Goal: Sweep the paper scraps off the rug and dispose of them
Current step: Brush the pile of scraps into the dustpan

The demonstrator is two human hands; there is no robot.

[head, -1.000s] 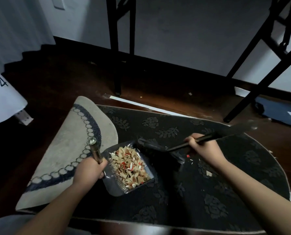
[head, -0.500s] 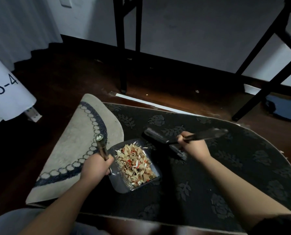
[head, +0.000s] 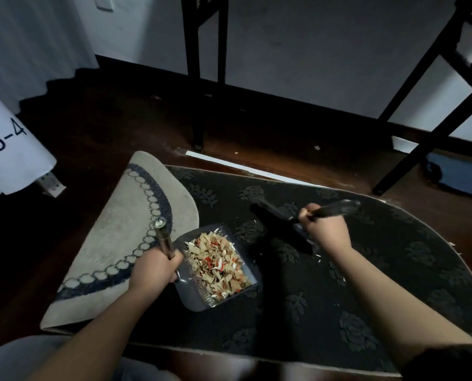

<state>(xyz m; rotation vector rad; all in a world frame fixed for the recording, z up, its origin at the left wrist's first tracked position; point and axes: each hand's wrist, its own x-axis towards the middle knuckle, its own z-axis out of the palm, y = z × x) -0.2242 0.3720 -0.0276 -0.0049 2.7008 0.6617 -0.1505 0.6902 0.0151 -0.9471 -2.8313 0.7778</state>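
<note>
The left hand [head: 154,268] grips the metal handle of a grey plastic dustpan [head: 193,294] heaped with tan, white and red paper scraps [head: 215,264]. Just right of it, the right hand [head: 324,232] curls round a black brush [head: 279,218] resting on the dark flower-patterned rug [head: 366,270], whose pale corner is folded over.

Left hand [head: 153,268]: yours is bare — no glove, ring or watch shows on it.
Left forearm: bare as far as the lower left of the frame, with no sleeve in view.
Right hand [head: 325,235]: bare too, nothing worn at the wrist.
Right forearm: bare up to a dark sleeve [head: 446,364] at the lower right corner.
Lap: pale grey cloth [head: 23,358] along the bottom left edge — blurred.
</note>
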